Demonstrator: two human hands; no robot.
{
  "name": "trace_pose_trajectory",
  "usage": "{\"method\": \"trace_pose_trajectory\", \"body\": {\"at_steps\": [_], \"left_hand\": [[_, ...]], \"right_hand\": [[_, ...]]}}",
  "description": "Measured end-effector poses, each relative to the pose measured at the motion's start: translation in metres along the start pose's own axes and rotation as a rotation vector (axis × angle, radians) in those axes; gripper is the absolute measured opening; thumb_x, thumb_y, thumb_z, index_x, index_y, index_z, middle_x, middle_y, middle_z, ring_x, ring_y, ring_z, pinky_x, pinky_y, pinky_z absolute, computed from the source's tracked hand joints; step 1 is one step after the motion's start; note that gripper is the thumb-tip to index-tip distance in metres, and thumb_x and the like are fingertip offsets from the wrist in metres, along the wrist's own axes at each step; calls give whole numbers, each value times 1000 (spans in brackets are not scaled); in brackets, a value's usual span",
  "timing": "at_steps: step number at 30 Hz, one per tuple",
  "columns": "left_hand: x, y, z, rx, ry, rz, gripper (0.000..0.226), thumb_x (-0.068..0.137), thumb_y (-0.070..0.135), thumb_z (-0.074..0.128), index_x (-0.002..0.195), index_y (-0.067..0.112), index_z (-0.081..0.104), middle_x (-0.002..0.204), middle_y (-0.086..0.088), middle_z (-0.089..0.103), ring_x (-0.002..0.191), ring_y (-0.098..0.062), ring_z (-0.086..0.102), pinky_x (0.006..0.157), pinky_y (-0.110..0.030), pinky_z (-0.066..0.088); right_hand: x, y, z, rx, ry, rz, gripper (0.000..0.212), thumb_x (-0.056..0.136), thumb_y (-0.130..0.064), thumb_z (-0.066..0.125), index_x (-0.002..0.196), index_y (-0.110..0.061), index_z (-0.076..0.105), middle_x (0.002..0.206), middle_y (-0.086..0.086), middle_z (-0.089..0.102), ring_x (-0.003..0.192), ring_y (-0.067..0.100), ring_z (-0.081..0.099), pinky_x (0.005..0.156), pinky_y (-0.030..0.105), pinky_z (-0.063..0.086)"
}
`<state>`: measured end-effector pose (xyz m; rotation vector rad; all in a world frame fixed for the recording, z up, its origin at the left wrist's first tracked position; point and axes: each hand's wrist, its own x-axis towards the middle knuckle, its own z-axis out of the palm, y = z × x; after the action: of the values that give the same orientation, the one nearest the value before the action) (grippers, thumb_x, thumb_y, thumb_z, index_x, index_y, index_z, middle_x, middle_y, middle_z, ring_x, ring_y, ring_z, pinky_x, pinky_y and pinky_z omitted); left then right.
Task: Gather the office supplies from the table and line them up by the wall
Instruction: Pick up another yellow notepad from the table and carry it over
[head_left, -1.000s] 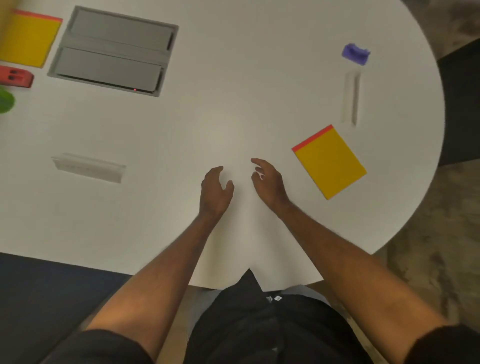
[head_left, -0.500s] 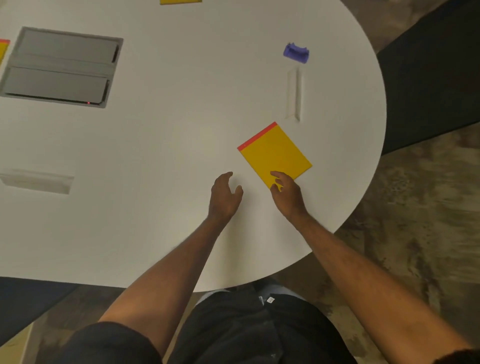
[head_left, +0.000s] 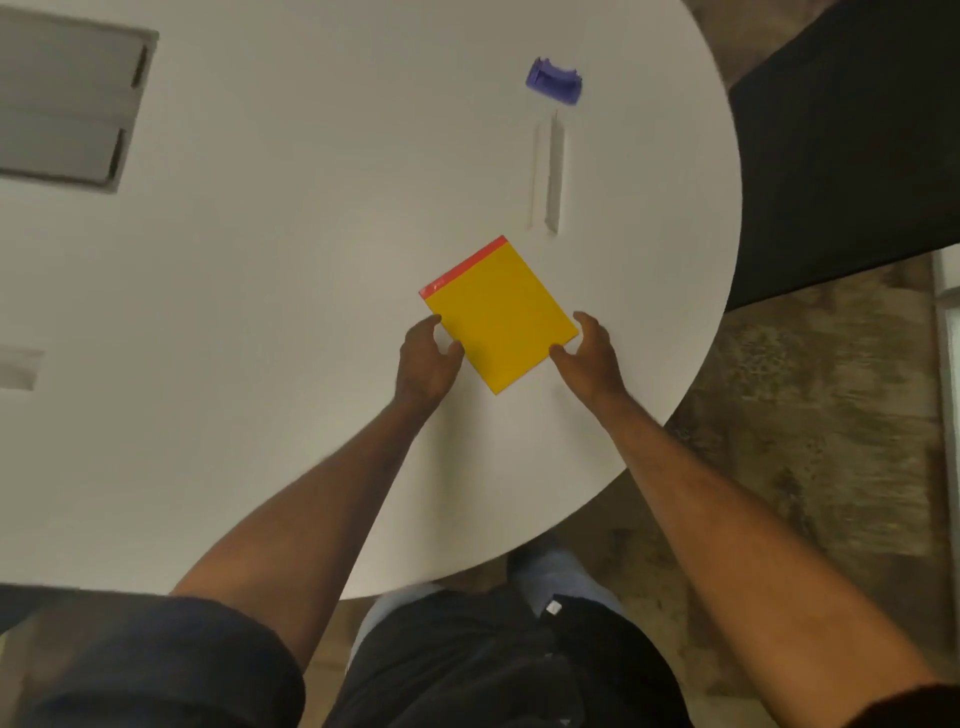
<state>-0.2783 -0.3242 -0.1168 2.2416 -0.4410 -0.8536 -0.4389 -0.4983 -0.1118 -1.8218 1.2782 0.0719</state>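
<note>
A yellow notepad (head_left: 498, 312) with a red top strip lies flat and turned at an angle on the white round table (head_left: 260, 312). My left hand (head_left: 427, 359) touches its left edge with fingers spread. My right hand (head_left: 589, 356) touches its lower right corner, thumb and fingers apart around that corner. Neither hand has lifted it. A small purple object (head_left: 554, 80) sits far back on the right. A clear plastic strip (head_left: 548, 174) lies between the purple object and the notepad.
A grey recessed panel (head_left: 67, 104) is set into the table at the far left. Another clear strip (head_left: 20, 368) shows at the left edge. The table's rim curves close on the right, with a dark chair (head_left: 852, 145) and patterned floor beyond.
The view has shifted right. Both hands moved forward to the notepad: the left hand reached its left edge, the right hand slid from its near corner to its right corner.
</note>
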Motion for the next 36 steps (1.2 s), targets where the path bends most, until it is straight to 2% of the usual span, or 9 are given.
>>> {"method": "trace_pose_trajectory", "body": {"at_steps": [7, 13, 22, 24, 26, 28, 30, 33, 36], "left_hand": [[3, 19, 41, -154, 78, -238, 62, 95, 32, 58, 150, 12, 39, 153, -12, 42, 139, -29, 42, 114, -49, 38], [7, 38, 59, -335, 203, -473, 57, 93, 27, 57, 146, 11, 42, 142, -7, 49, 126, -26, 50, 90, -35, 42], [25, 53, 68, -591, 277, -648, 60, 95, 25, 58, 149, 10, 37, 144, -8, 48, 123, -23, 48, 93, -36, 41], [29, 55, 66, -731, 290, -734, 48, 94, 23, 59, 139, 9, 48, 141, -10, 50, 128, -28, 47, 102, -42, 43], [35, 53, 63, -862, 302, -815, 9, 95, 20, 60, 104, 17, 58, 120, -7, 55, 120, -28, 49, 98, -43, 42], [36, 54, 57, -937, 261, -838, 16, 96, 17, 59, 84, 22, 50, 109, -2, 51, 112, -25, 47, 91, -41, 36], [35, 52, 51, -945, 218, -813, 5, 97, 14, 56, 98, 19, 59, 113, -3, 53, 111, -25, 49, 88, -40, 35], [34, 49, 49, -972, 174, -729, 36, 95, 0, 48, 126, 15, 60, 118, -4, 59, 109, -26, 56, 81, -36, 45], [29, 49, 45, -933, 177, -673, 55, 93, -9, 40, 138, 19, 53, 129, -6, 59, 116, -30, 57, 88, -44, 53]], "right_hand": [[47, 1, -4, -74, -49, -74, 71, 91, -19, 66, 155, -14, 35, 157, 12, 39, 144, 32, 36, 114, 45, 38], [69, 1, -10, -157, -146, -125, 71, 92, -19, 65, 155, -14, 34, 157, 12, 39, 144, 33, 35, 113, 45, 38], [91, -2, -10, -154, -223, -125, 69, 90, -19, 67, 153, -14, 38, 148, 12, 48, 136, 32, 44, 110, 47, 45], [97, -3, -9, -99, -239, -56, 67, 90, -19, 67, 152, -15, 40, 147, 10, 49, 133, 30, 47, 108, 48, 47], [105, -5, -10, 37, -263, 61, 63, 91, -17, 65, 151, -15, 42, 147, 10, 50, 128, 28, 51, 102, 43, 51], [111, -7, -12, 162, -299, 161, 60, 94, -13, 62, 150, -16, 43, 149, 9, 50, 117, 22, 55, 87, 32, 50], [117, -9, -14, 202, -336, 192, 56, 95, -8, 59, 149, -14, 46, 150, 10, 51, 114, 23, 56, 84, 30, 49], [118, -8, -15, 273, -395, 194, 45, 97, -3, 55, 141, -8, 57, 138, 15, 62, 111, 30, 63, 94, 40, 53], [110, -9, -14, 325, -394, 202, 41, 97, 0, 53, 137, -7, 60, 131, 17, 67, 100, 25, 62, 80, 34, 56]]}}
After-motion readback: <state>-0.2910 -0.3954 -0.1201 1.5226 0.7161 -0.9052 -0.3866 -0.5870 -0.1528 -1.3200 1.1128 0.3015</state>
